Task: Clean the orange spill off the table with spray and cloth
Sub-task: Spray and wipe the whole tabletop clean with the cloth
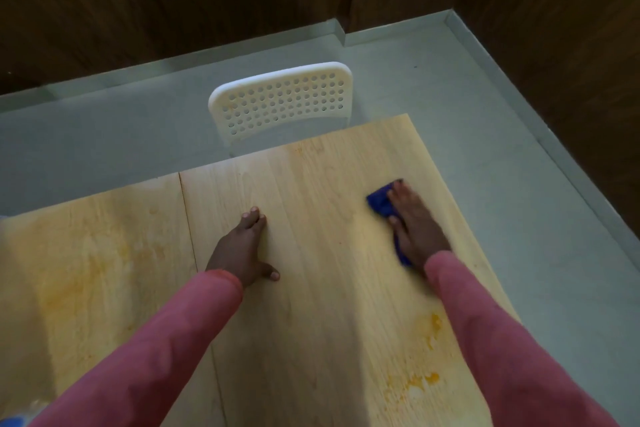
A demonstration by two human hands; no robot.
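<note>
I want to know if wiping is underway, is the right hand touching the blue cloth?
Touching. The head view shows the right hand lying flat on the blue cloth, pressing it onto the table.

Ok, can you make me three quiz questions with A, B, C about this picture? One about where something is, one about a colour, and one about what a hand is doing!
1. Where is the chair?
A. behind the table's far edge
B. on the table
C. by the wall socket

2. What colour is the cloth?
A. white
B. blue
C. green

3. What is the left hand doing?
A. holding a bottle
B. pinching the cloth
C. resting flat on the table

Answers:
1 A, its white back stands past the far edge.
2 B, blue shows under the right hand.
3 C, its fingers lie straight on the wood.
</note>
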